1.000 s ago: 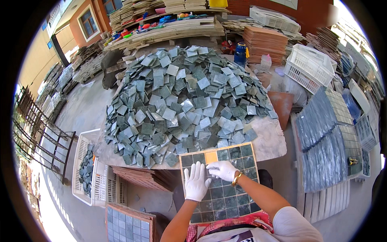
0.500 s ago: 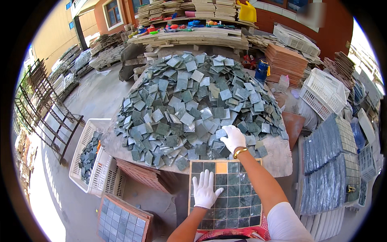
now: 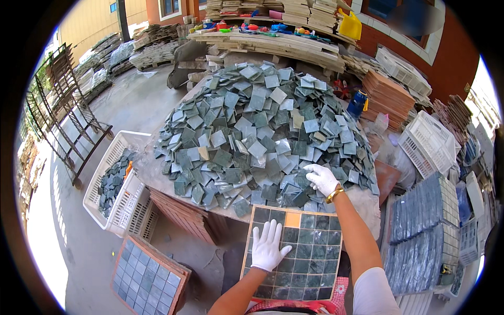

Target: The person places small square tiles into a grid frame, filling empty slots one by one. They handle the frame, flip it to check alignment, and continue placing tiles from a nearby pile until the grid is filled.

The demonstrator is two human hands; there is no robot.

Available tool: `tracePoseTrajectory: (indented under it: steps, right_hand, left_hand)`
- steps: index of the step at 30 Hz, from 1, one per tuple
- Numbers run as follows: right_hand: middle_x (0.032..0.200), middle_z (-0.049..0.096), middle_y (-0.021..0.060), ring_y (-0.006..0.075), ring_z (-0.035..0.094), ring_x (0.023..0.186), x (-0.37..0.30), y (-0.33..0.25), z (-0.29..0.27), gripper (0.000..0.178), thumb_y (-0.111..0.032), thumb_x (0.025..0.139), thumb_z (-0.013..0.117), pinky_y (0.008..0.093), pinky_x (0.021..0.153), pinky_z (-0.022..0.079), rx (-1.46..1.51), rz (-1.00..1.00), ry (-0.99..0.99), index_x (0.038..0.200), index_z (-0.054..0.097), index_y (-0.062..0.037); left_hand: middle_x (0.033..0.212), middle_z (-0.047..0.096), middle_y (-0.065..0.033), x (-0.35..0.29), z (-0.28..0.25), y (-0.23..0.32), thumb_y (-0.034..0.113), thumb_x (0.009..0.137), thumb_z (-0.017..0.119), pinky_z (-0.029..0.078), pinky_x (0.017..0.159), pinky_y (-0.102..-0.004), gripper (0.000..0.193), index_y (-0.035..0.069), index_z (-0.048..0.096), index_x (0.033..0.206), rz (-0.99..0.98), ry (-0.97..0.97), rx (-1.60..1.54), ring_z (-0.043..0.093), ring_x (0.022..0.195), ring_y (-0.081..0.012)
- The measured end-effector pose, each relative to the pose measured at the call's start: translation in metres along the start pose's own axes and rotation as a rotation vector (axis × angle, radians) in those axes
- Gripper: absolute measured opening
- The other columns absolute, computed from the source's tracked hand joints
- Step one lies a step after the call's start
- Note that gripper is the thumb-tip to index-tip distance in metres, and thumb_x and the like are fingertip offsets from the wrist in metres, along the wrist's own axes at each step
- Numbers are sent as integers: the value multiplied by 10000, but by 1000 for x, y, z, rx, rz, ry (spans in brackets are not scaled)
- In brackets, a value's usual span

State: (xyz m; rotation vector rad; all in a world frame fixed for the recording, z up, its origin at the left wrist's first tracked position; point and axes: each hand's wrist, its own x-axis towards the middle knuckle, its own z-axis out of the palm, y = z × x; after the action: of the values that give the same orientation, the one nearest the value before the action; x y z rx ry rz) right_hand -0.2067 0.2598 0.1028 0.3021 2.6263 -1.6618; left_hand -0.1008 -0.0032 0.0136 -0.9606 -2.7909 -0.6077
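Note:
My left hand [image 3: 268, 247], in a white glove, lies flat with fingers spread on a framed board of square green-grey tiles [image 3: 315, 252]. One square near the board's far edge is a bare yellow-orange cell [image 3: 292, 220]. My right hand [image 3: 322, 180], also gloved and with a gold bracelet [image 3: 334, 195] at the wrist, hovers at the front right of a large heap of loose stone tiles [image 3: 257, 149]. Its fingers are bent and apart, with no tile visible between them. The heap rests on a pale tabletop [image 3: 362, 207].
A white crate [image 3: 97, 184] with small dark tiles stands left of the table. Nearer, a tiled board [image 3: 147, 278] tops a stack. Wrapped tile stacks [image 3: 417, 257] stand at the right, below white crates [image 3: 428, 139]. A blue jug [image 3: 357, 104] is behind the heap; a metal rack [image 3: 68, 115] stands far left.
My right hand has shifted right and slightly nearer, away from the tile it was touching. My left hand stays flat on the board. The view has turned a little.

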Motion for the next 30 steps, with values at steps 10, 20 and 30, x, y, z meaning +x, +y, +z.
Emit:
tracePoseTrajectory:
  steps: [10, 20, 30]
  right_hand:
    - [1079, 650, 140, 308, 619, 972, -32, 15, 25, 307, -170, 828, 555, 349, 874, 470, -339, -297, -225, 1108, 617, -60]
    - [926, 544, 147, 337, 577, 888, -79, 43, 76, 355, -145, 751, 674, 419, 755, 489, -816, -340, -96, 1095, 595, -106]
    - [1241, 502, 213, 381, 481, 1150, -94, 68, 46, 520, -263, 832, 628, 428, 954, 418, -612, -354, 499, 1248, 476, 12]
  left_hand:
    - [1417, 405, -172, -1, 0, 1, 515, 803, 592, 184, 1097, -527, 751, 33, 428, 1355, 10, 30, -20, 354, 1329, -316]
    - [1444, 377, -156, -1, 4, 1, 534, 802, 581, 160, 1110, -530, 780, 36, 405, 1375, -3, -20, 59, 321, 1353, -295]
    - [1411, 397, -197, -27, -3, 15, 470, 782, 626, 182, 1102, -517, 774, -13, 415, 1349, 49, -71, 97, 340, 1326, -334]
